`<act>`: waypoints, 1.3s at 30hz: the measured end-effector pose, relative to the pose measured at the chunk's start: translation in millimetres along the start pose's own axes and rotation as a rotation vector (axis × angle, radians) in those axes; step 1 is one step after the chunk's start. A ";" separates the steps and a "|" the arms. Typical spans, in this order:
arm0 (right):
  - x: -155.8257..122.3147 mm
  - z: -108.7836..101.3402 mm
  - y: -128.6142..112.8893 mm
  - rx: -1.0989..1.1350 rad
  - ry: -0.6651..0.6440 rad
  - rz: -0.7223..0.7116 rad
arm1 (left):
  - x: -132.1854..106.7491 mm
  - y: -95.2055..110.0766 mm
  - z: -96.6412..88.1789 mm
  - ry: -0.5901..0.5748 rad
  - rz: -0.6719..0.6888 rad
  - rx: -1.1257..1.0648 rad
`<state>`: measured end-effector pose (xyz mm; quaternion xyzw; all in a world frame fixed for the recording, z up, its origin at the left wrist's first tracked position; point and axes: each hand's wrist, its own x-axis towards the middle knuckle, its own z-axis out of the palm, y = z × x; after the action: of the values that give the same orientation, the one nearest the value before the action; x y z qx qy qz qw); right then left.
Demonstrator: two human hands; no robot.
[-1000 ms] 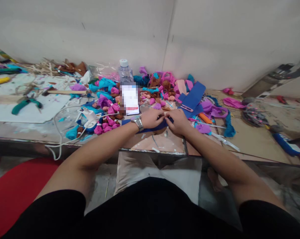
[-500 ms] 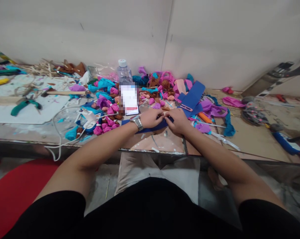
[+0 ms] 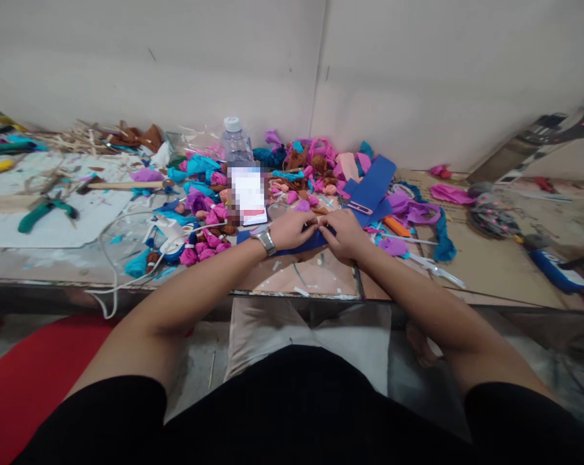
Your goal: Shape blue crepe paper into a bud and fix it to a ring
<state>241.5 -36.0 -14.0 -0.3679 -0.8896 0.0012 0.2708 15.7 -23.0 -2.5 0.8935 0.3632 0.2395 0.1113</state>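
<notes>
My left hand, with a watch on its wrist, and my right hand meet fingertip to fingertip over the table. Both are closed in a pinch on a blue paper strip, which runs beneath them and out to the left. Fingers hide the middle of the strip. Beyond my right hand lie more blue paper strips, with a pink-handled cutter on them. A phone with a lit screen stands just past my left hand.
Crumpled colored paper pieces cover much of the table's back. A water bottle stands by the wall. To the left are green pliers, a hammer and a white cable. Scissors and an orange cutter lie right.
My fingertips have shifted slightly along the blue paper strip and stay close together. The whole view has moved a little; the other things lie where they were.
</notes>
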 end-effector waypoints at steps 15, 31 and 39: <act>0.5 -3.0 -2.5 -0.028 0.000 0.012 | -0.3 -3.1 2.5 0.009 0.012 0.025; 1.0 0.1 -1.7 0.052 -0.010 0.054 | -1.4 1.3 1.3 -0.024 0.001 0.083; 2.3 0.7 -1.0 0.061 -0.010 0.060 | -2.0 1.2 2.7 -0.034 0.029 0.092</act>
<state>239.2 -35.1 -13.3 -0.3859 -0.8790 0.0382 0.2775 16.6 -25.3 -5.0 0.9069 0.3587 0.2088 0.0728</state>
